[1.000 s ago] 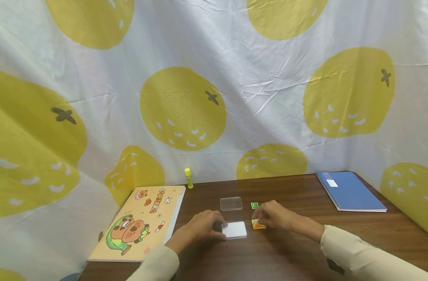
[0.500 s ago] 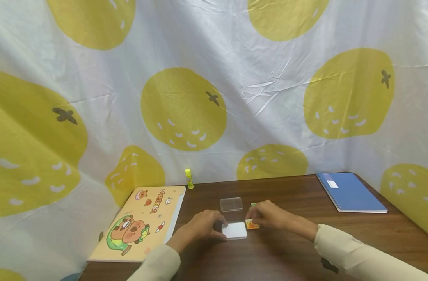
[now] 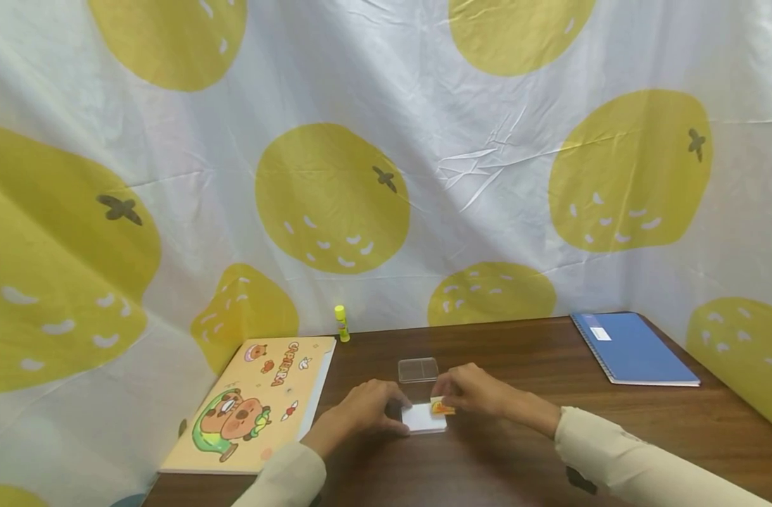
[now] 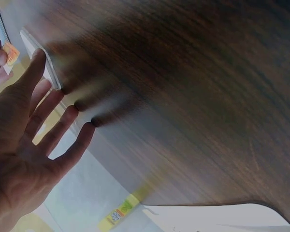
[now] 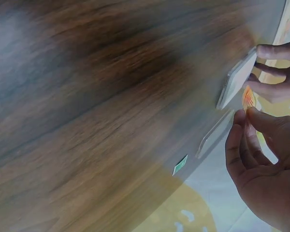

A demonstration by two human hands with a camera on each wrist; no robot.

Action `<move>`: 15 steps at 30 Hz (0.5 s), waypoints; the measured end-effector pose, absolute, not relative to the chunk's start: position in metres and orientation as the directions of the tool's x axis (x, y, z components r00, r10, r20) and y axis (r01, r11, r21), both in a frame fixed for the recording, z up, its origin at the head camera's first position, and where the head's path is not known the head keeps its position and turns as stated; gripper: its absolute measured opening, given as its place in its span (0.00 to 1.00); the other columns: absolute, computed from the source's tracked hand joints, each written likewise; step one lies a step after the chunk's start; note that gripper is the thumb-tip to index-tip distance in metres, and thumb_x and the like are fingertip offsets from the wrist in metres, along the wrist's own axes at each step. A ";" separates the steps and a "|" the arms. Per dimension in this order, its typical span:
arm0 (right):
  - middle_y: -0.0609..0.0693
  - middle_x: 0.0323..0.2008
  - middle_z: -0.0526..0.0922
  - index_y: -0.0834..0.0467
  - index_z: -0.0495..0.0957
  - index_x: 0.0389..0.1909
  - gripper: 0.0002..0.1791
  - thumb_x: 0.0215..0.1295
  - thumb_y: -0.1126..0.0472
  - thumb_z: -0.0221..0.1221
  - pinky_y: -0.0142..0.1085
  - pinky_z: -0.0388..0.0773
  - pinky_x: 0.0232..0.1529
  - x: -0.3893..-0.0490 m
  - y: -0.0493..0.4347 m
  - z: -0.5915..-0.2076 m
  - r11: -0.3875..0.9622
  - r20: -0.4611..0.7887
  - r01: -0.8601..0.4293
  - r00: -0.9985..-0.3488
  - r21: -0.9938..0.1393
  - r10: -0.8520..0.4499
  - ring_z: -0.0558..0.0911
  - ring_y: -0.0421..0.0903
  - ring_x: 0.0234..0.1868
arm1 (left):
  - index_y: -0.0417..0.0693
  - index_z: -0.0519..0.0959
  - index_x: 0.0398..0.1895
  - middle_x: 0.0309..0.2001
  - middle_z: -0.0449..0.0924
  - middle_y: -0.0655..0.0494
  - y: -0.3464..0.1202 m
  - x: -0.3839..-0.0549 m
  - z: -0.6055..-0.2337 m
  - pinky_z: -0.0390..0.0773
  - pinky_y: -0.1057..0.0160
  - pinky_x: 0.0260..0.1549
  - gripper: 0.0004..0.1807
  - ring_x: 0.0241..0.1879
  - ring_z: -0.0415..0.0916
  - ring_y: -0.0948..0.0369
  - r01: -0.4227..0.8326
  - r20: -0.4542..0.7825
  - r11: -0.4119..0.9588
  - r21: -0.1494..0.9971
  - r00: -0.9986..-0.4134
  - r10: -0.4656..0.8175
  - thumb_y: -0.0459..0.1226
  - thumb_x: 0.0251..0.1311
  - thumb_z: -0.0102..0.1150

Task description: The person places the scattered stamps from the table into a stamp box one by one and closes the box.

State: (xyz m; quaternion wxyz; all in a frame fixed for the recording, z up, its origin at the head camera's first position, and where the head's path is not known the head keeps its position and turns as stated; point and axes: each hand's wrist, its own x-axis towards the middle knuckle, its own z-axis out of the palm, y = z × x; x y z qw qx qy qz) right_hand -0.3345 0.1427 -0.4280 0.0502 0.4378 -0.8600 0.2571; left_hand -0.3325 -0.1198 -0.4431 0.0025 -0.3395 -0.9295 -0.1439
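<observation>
My left hand (image 3: 374, 408) grips the left end of a white rectangular flat case (image 3: 424, 418) on the table, thumb at the near side, fingers at the far side. Its other fingers spread in the left wrist view. Between thumb and fingertips, my right hand (image 3: 471, 389) pinches a small orange-and-yellow picture square (image 3: 442, 406) with a pale border. In the head view that square overlaps the case's right end; the right wrist view shows it held up, apart from the case. A clear plastic lid (image 3: 417, 370) lies behind the case. A small green picture square (image 5: 181, 165) lies on the table.
A yellow glue stick (image 3: 342, 324) stands at the table's back edge. To the left lies a large capybara-printed pad (image 3: 252, 408); a blue spiral notebook (image 3: 633, 346) is at the right. A fruit-patterned curtain (image 3: 487, 176) hangs behind the brown table (image 3: 519, 451).
My right hand has carried the orange-and-yellow square leftward, from beside the case to above its right end. The green square is now hidden in the head view. My left hand stays put.
</observation>
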 end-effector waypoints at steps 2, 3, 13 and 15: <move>0.49 0.35 0.89 0.60 0.87 0.41 0.07 0.64 0.72 0.67 0.30 0.83 0.37 -0.335 0.140 -0.429 0.471 0.317 -0.785 -0.603 -0.403 -0.732 0.86 0.40 0.35 | 0.56 0.90 0.47 0.45 0.87 0.64 -0.120 -0.333 -0.443 0.82 0.57 0.50 0.21 0.48 0.82 0.62 0.633 0.105 0.728 0.264 -0.769 0.630 0.51 0.51 0.81; 0.50 0.36 0.89 0.60 0.87 0.41 0.08 0.64 0.72 0.67 0.30 0.83 0.37 -0.335 0.138 -0.430 0.467 0.319 -0.785 -0.601 -0.407 -0.733 0.86 0.40 0.36 | 0.56 0.90 0.47 0.45 0.86 0.64 -0.120 -0.332 -0.443 0.82 0.58 0.50 0.21 0.47 0.82 0.62 0.633 0.105 0.728 0.262 -0.769 0.631 0.51 0.51 0.81; 0.53 0.38 0.90 0.63 0.86 0.42 0.07 0.64 0.72 0.67 0.30 0.84 0.40 -0.335 0.124 -0.433 0.463 0.300 -0.771 -0.610 -0.438 -0.733 0.88 0.43 0.38 | 0.57 0.90 0.47 0.43 0.86 0.65 -0.120 -0.333 -0.443 0.82 0.59 0.46 0.22 0.45 0.82 0.63 0.638 0.108 0.728 0.253 -0.766 0.634 0.51 0.49 0.82; 0.54 0.38 0.90 0.63 0.86 0.42 0.07 0.64 0.72 0.67 0.29 0.84 0.40 -0.334 0.122 -0.434 0.456 0.293 -0.768 -0.609 -0.450 -0.737 0.88 0.44 0.38 | 0.57 0.90 0.48 0.43 0.85 0.65 -0.120 -0.333 -0.444 0.82 0.60 0.46 0.22 0.45 0.81 0.63 0.634 0.105 0.731 0.254 -0.769 0.630 0.52 0.49 0.81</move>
